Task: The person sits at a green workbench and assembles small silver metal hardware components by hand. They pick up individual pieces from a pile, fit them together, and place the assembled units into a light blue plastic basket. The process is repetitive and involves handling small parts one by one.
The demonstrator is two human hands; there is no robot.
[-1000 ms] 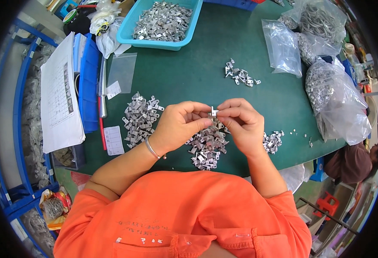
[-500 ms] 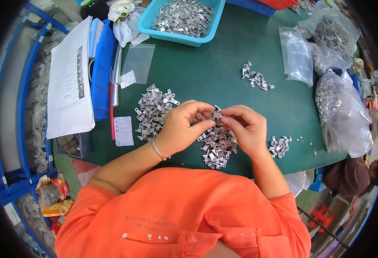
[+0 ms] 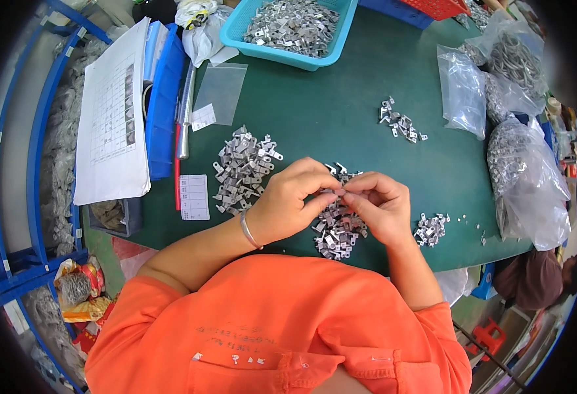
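Observation:
My left hand point(image 3: 295, 196) and my right hand point(image 3: 382, 209) meet over the table, thumbs and fingertips pinched together. Between them is a small silvery metal bracket point(image 3: 339, 192), mostly covered by the fingers. Right below lies a pile of similar metal brackets point(image 3: 341, 230). Beside my left hand, a larger heap of bent brackets point(image 3: 242, 169) with holes in their tabs spreads on the green table point(image 3: 315, 111). To the right of my right wrist sits a small cluster of metal brackets point(image 3: 431, 228). Farther off at the right are some loose brackets point(image 3: 400, 122).
A turquoise basket point(image 3: 311, 64) full of metal parts stands at the back. Papers point(image 3: 111, 125) lean on a blue tray point(image 3: 160, 125) at the left, near a metal rod point(image 3: 184, 134) and a label sheet point(image 3: 194, 197). Plastic bags of parts point(image 3: 525, 177) line the right edge.
My hands have lowered slightly toward me and their fingertips have drawn closer together, covering more of the bracket. The whole view has shifted a little, moving the table's things rightward.

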